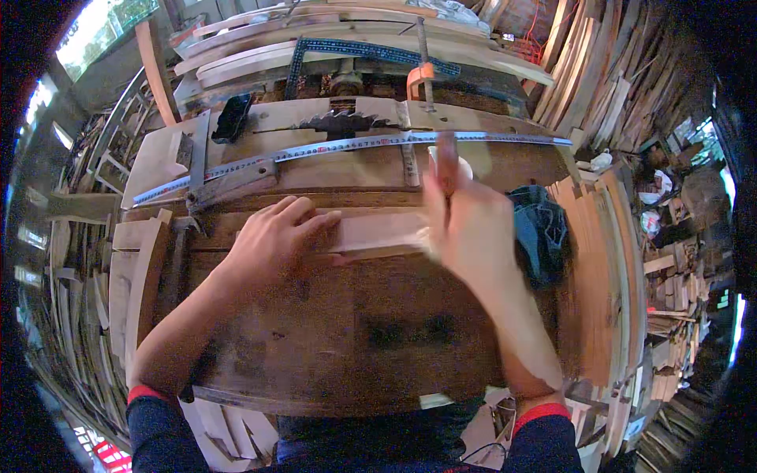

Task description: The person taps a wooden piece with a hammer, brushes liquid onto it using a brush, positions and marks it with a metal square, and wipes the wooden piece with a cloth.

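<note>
A pale wooden board (382, 230) lies across the brown worktable (315, 331). My left hand (280, 234) is closed around the board's left end, with the thumb along its near side. At the right end, my right hand (473, 225) is smeared by motion and wraps round a tool with a reddish-brown wooden handle (447, 158), which sticks up above the fist. The tool's working end is hidden or blurred, so its kind cannot be made out. A pale patch shows under the right fist at the board's end.
Beyond the hands stretches a tape measure (315, 147), in front of a toothed saw blade (347, 120). A hand tool (230, 186) lies at left, a black tray (232, 118) behind it. Dark cloth (540, 235) sits at right. An orange clamp (420, 79) and a blue square (371, 49) stand behind.
</note>
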### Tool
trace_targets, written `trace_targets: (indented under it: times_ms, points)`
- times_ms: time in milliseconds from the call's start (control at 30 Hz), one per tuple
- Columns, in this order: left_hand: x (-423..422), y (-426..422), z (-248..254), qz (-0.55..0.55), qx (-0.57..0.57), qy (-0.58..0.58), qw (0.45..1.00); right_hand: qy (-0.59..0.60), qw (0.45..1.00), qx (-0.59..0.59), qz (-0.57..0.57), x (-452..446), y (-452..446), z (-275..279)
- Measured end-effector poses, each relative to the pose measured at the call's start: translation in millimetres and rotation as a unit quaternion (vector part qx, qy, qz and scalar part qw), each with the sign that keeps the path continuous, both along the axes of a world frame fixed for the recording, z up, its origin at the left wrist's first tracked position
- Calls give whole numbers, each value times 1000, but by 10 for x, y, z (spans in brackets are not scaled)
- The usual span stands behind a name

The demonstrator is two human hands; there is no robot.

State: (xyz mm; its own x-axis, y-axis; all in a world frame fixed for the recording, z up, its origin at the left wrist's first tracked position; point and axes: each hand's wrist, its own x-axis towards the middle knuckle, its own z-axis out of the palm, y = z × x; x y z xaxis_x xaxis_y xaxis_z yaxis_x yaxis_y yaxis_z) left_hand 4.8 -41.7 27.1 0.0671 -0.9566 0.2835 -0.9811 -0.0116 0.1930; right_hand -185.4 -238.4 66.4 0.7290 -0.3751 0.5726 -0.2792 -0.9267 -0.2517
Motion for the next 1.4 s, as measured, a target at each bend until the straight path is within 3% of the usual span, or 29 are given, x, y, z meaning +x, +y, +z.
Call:
trace_targets:
  times_ms: [100,133,267,367,400,500,600,700,767,833,900,933,1033,1133,1233,1333,1400]
  points:
    - [2,-5,12,2,6,-10,1000,24,996,-65,-61,-2,-163,-41]
    - [1,-11,16,2,10,-18,1000,24,998,-36,-51,11,-117,-77]
    - [3,-15,14,-5,21,-33,999,-98,987,92,91,64,181,-198]
    - [-18,-20,46,2,15,-30,999,-100,981,74,148,70,162,-189]
    - [-21,-13,63,8,26,-34,999,-41,986,106,121,27,56,-161]
    - [40,22,17,14,33,-37,999,-12,1000,-5,-4,-54,-202,16]
    - [54,10,15,20,42,-45,998,-55,998,-32,-5,-41,-292,-45]
    - [7,2,127,20,48,-45,998,-115,991,2,64,49,-27,-211]
    - [-29,-4,147,27,52,-51,997,-160,955,207,137,120,229,-330]
    - [-61,5,129,47,59,-70,995,-155,942,248,164,133,277,-302]
    - [-55,6,112,43,49,-55,996,-107,975,129,147,63,143,-154]
    - [-47,9,104,41,43,-47,997,-10,998,41,38,8,0,-144]
    - [-8,10,94,59,63,-44,995,2,998,-41,-56,-57,-301,8]
    - [-21,-3,81,73,40,-44,996,-6,996,-43,-72,-28,-215,-36]
    - [-13,5,145,98,33,-7,995,-20,999,-13,43,10,77,-137]
    - [8,13,131,99,9,10,995,-139,953,190,193,106,259,-264]
    - [21,13,98,94,20,17,995,-48,993,75,81,51,146,-224]
